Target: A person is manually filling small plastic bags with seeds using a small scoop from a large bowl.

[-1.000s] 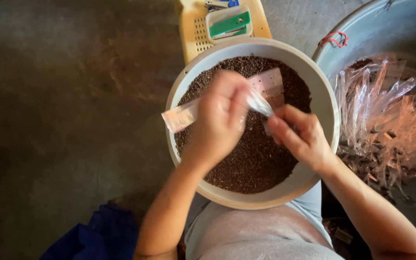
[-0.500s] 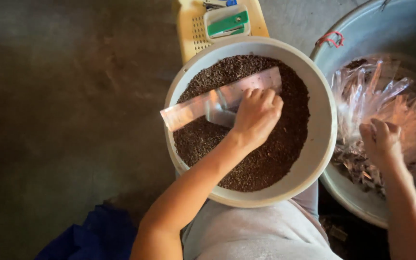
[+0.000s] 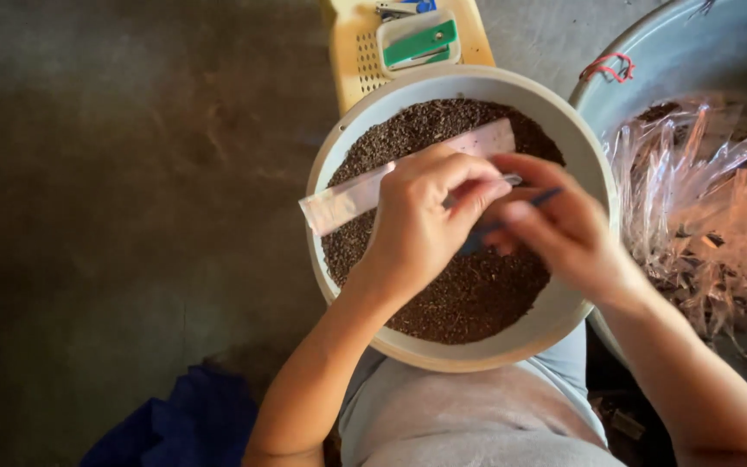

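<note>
While both hands meet over the bowl (image 3: 339,164) of dark grains (image 3: 469,294), left hand (image 3: 421,229) fingers pinch a clear sleeve (image 3: 365,190) — right hand (image 3: 564,229) grips a blue tool (image 3: 477,238).

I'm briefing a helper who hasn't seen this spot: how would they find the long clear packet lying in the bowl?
Find the big pale round bowl of dark brown granules on the person's lap. Across its upper half a long narrow clear packet lies slanted, its left end over the rim, the left hand on it. Unlike the crumpled clear bags heaped in the metal basin to the right, it is flat and straight.
</note>
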